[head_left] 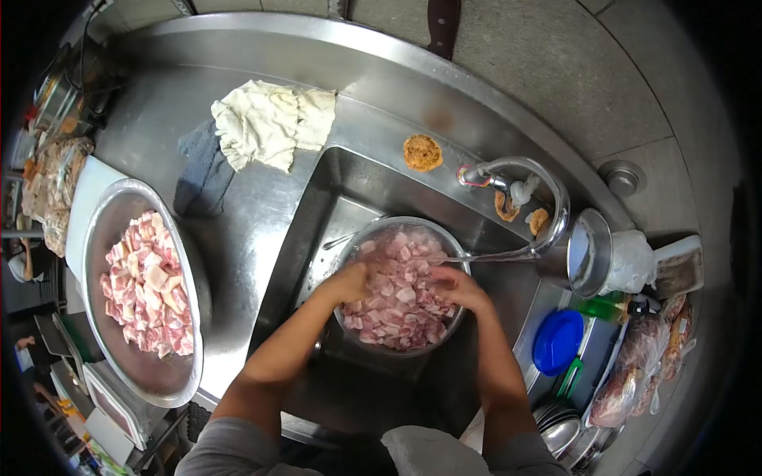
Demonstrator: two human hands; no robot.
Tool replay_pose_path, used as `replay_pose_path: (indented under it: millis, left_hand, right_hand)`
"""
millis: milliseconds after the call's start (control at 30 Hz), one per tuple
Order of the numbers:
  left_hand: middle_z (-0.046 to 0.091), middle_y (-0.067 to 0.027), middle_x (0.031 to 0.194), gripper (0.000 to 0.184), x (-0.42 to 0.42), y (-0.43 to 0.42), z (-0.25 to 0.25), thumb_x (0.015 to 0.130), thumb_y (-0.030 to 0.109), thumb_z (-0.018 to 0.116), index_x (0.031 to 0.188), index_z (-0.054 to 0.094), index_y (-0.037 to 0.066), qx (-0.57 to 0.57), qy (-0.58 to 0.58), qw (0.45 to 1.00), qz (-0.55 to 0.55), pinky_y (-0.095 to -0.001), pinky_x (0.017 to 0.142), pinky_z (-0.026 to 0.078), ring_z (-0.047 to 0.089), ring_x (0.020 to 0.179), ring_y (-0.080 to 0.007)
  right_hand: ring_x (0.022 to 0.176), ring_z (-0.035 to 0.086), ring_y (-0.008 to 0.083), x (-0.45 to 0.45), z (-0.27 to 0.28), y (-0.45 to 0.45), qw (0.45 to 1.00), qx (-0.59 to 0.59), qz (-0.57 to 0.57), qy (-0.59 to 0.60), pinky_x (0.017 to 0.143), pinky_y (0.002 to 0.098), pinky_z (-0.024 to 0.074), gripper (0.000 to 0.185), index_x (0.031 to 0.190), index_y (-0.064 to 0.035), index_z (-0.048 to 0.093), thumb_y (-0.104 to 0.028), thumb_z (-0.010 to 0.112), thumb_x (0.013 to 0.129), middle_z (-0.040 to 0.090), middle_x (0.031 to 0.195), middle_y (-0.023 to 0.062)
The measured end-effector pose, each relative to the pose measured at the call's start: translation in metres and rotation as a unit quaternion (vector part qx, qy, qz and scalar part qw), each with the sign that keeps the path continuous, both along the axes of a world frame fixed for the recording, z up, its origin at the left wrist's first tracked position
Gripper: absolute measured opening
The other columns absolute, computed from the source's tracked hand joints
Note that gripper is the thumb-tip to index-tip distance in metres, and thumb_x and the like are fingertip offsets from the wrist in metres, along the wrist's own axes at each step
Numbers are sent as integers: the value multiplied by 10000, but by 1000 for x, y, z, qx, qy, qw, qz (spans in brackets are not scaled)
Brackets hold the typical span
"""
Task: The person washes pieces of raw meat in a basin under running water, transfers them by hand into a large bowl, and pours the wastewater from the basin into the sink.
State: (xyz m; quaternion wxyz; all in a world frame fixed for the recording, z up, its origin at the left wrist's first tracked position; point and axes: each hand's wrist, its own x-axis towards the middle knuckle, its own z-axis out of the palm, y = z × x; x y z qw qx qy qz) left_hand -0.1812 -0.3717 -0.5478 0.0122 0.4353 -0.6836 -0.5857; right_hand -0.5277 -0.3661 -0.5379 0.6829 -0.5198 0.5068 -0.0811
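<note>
A round metal bowl [462, 321] stands in the sink, filled with cut pieces of pale pink raw meat [403, 305] in cloudy water. A thin stream of water runs from the curved faucet [562, 190] into it. My left hand [352, 283] reaches in over the bowl's left side, its fingers sunk among the pieces and hidden. On the right side, my right hand [460, 287] dips into the meat with its fingers apart, the tips partly covered. No piece is seen gripped in it.
Left of the sink [274, 305] stands a large metal basin [198, 349] of cut meat. Behind lie a white cloth [258, 123] and a blue-grey cloth [202, 174]. At right are a metal pot [559, 258], a blue lid [558, 341] and bagged meat [631, 369].
</note>
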Motion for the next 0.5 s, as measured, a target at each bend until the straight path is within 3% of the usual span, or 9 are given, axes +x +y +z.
replay_pose_path:
  millis: [100,133,233,267,300,333,400,467,500]
  left_hand:
    - [472,-197,1523,1072,-5,-2,-46,677,114,852,1606,325,208,-146,-29,988,50,-409,1160,411,410,1447,-396]
    - [331,-257,1608,1089,-12,-8,-32,665,102,851,1607,308,178,-32,-16,995,89,-444,1231,312,240,1522,-428]
    - [399,-323,1538,1121,-40,-11,-70,683,87,823,1626,219,140,-56,-71,995,42,-447,1203,354,344,1475,-430]
    - [356,-305,1578,1226,-52,-15,-92,701,46,789,1651,19,133,9,-96,995,-18,-405,1175,390,413,1452,-387]
    - [356,-305,1578,1226,-58,-16,-89,701,46,789,1651,19,133,8,-96,995,-15,-405,1175,390,413,1452,-387]
    - [443,-297,1514,1218,-65,-13,-81,703,26,775,1651,16,131,29,-81,996,31,-411,1138,426,475,1398,-392]
    - [623,-268,1339,1101,-72,2,-75,713,11,771,1629,165,89,52,-7,991,127,-419,1046,498,616,1230,-412]
    - [603,-265,1361,1034,-71,21,-70,712,23,790,1594,252,79,43,73,979,185,-416,1067,481,595,1258,-405]
    - [583,-261,1382,969,-71,28,-65,712,35,808,1560,339,68,33,146,959,241,-414,1089,464,573,1286,-397]
  right_hand:
    - [1067,669,208,-17,-40,-10,985,-65,28,159,865,378,586,896,1523,-97,444,-251,903,769,607,1386,118]
    - [1093,667,226,1,-25,-15,982,0,-19,186,873,379,586,978,1543,-89,398,-303,917,742,574,1420,139]
    - [1323,549,282,20,-76,-24,972,119,2,203,955,396,565,1174,1584,-80,291,-441,939,675,390,1574,189]
    - [1316,551,293,25,-118,-14,972,-11,35,233,918,395,577,1174,1589,-83,284,-433,934,677,393,1569,198]
    - [1310,553,304,24,-173,0,953,-141,67,260,881,394,589,1173,1593,-87,277,-425,929,679,396,1565,208]
    - [1130,652,305,1,-280,32,728,-536,170,391,798,369,593,1143,1607,-99,252,-362,901,704,537,1444,205]
    - [1063,670,289,32,-186,19,956,-163,81,229,797,351,587,1115,1613,-80,234,-301,869,724,579,1391,188]
    - [1057,667,233,69,-69,4,972,113,-20,204,857,325,570,1086,1619,-62,211,-203,834,742,580,1384,166]
    - [1057,667,233,69,-71,11,972,111,-19,204,857,325,570,1086,1619,-62,211,-203,834,742,580,1384,166]
